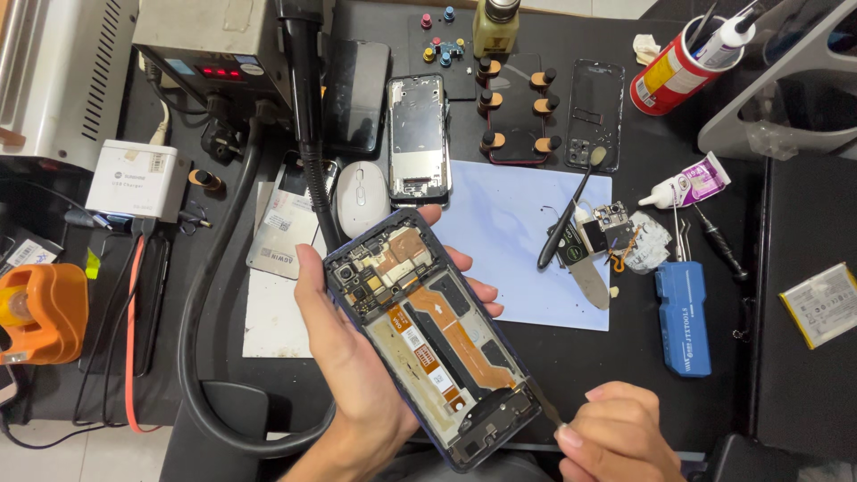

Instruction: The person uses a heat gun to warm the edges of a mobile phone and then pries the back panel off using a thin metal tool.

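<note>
Opened smartphone (428, 335), back cover off and internals exposed, cradled diagonally above a dark workbench (589, 357) in the left hand (357, 357), palm beneath the frame, thumb along the near edge, fingertips curling up past the far edge. Copper-coloured flex cables and a bare battery bay visible inside the blue-rimmed chassis. Right hand (616, 437) at bottom right, fingers pressed together in a pinch on a thin metal pry tool (544, 406), tip meeting the phone's lower corner beside the small bottom board. Behind the phone, a pale blue mat (509, 232) carrying loose camera modules and small parts (611, 232), with a black-handled brush (562, 219) lying across its upper right edge. Farther back, a bare silver phone frame (418, 138), a black phone (357, 94) face down, a transparent back cover (595, 112), and a dark-framed device held by a row of brown-tipped clamps (513, 112). White computer mouse (359, 196) just left of the silver frame. Thick black hose (223, 357) looping from a hot-air station (210, 45) with red digits at upper left. Blue tool case (683, 317), tweezers (678, 232) and a small white and purple glue tube (692, 187) to the right of the mat; red can (674, 71) holding tools at the top right; orange device (40, 312) at far left.
</note>
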